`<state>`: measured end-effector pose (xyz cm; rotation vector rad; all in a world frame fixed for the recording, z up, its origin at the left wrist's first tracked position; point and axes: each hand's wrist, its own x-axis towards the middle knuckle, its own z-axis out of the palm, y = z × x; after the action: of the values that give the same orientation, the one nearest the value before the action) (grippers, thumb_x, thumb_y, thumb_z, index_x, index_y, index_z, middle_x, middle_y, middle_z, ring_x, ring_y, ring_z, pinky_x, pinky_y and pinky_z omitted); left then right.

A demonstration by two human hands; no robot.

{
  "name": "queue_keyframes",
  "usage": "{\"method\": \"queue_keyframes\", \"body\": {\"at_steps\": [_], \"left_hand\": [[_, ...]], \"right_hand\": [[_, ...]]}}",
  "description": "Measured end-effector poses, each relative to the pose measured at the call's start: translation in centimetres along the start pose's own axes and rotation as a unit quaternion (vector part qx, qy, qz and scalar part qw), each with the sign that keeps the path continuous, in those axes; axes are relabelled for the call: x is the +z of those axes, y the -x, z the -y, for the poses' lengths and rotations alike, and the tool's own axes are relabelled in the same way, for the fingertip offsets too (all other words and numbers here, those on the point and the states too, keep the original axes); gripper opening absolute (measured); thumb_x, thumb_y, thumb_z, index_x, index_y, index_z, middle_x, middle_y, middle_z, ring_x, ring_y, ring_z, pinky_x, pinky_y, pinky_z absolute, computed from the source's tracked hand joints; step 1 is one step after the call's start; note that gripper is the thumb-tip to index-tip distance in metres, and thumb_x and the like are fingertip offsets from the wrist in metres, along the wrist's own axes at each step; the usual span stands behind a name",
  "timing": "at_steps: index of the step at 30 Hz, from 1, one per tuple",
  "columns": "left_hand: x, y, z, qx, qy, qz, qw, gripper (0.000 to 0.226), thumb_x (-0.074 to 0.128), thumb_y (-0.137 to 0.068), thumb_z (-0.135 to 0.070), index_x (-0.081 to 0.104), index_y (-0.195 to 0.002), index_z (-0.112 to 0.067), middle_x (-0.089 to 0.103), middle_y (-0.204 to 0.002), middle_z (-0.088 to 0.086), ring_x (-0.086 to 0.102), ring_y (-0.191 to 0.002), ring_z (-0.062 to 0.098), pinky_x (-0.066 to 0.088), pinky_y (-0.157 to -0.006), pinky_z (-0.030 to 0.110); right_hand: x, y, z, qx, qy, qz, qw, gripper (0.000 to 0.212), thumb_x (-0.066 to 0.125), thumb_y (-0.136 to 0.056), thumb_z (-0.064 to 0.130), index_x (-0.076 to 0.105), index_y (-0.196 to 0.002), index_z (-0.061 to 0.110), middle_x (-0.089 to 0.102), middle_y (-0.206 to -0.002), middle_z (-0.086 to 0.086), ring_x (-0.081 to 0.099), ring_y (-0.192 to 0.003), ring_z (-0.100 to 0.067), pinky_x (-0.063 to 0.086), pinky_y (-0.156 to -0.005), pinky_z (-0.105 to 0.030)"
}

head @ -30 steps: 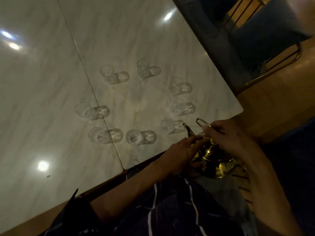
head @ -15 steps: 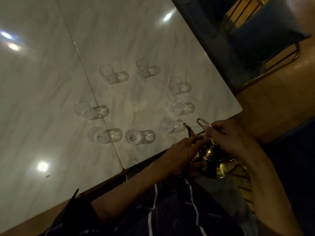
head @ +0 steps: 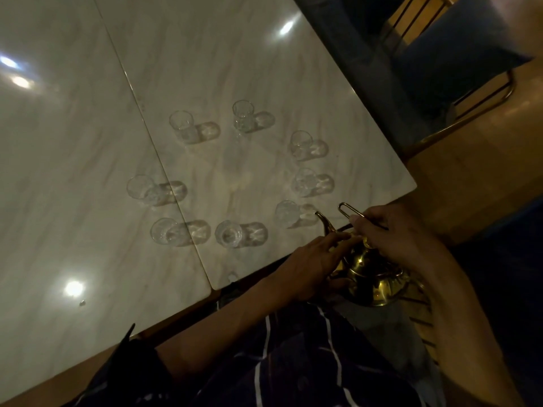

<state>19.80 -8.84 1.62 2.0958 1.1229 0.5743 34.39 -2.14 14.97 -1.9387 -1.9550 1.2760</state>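
A shiny brass teapot (head: 373, 284) sits low, just off the near right corner of the marble table (head: 205, 69), its curved spout (head: 324, 223) pointing up toward the glasses. My right hand (head: 390, 233) grips the teapot's wire handle (head: 348, 208) from above. My left hand (head: 311, 265) lies against the pot's left side, fingertips touching the lid area. Several small clear glasses stand in a rough ring on the table, the nearest one (head: 286, 214) just beyond the spout.
A seam (head: 152, 142) runs across the tabletop between two slabs. A blue upholstered chair with a brass frame (head: 458, 54) stands at the far right on a wooden floor (head: 470, 177). My striped dark sleeve fills the bottom.
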Motion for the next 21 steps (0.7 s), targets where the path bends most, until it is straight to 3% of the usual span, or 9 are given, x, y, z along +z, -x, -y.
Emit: {"method": "queue_keyframes", "body": {"at_steps": [21], "left_hand": [[-0.88,0.04,0.28,-0.007,-0.003,0.000,1.000,0.084,0.070,-0.092,-0.042,0.022,-0.159,-0.023,0.033,-0.159,0.008,0.052,-0.129,0.028,0.058,-0.089,0.045]], "right_hand": [[0.01,-0.30,0.89,-0.003,0.004,-0.001,1.000,0.028,0.058,-0.093,0.038,0.072,-0.080,0.017,0.070,-0.070,0.001,0.062,-0.064,-0.009,0.042,-0.058,-0.025]]}}
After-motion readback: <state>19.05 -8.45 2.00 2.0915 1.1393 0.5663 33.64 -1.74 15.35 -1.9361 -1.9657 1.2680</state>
